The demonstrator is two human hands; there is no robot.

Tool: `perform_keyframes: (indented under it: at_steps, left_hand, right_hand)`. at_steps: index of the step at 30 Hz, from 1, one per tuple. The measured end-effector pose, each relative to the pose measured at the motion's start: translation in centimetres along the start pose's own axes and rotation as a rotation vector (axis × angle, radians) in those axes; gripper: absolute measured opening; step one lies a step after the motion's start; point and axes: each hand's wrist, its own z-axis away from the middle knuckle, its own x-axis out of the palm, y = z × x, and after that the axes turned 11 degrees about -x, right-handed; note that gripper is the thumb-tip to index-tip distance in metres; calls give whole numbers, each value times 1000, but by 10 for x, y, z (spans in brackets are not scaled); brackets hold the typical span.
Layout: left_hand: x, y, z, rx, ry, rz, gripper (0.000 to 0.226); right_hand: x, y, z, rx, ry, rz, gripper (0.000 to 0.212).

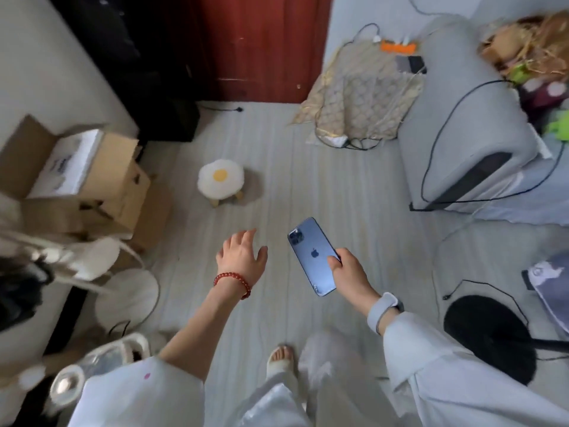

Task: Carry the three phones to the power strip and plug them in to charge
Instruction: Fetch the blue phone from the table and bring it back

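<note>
One blue phone (312, 256) sits in our right hand (348, 269), fingers gripping its edge; our left hand (243, 257) is spread, holding nothing; the orange power strip (398, 47) lies far ahead; we think no plugging is done yet.

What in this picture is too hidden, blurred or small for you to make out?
All in the head view:
- Blue phone: screen faces away; the right hand hides its lower edge, so the charging port is unseen.
- Orange power strip: too far and small to count free sockets.
- Dark devices beside it: blurred; cannot tell if they are phones.
- Cardboard box: label smeared by motion blur.
</note>
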Motion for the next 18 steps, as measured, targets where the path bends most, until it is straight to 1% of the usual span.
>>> perform_keyframes:
  at_steps: [4,8,12,16,18]
  left_hand:
    - [-3,73,-77,99,-61,-17,52]
    - [4,143,-163,172,-94,-30,53]
    - [11,229,-264,167,-127,-42,55]
    - [12,322,-350,198,-186,-70,55]
    - [9,354,-376,211,-192,-54,55]
  right_hand:
    - [-43,-7,-73,33,110,-32,9]
    - [-82,-2,-169,67,170,-71,9]
    - [-132,0,-284,101,205,-116,10]
    - [-193,-4,-383,129,240,-133,17]
    - [-216,-9,-416,142,257,-138,15]
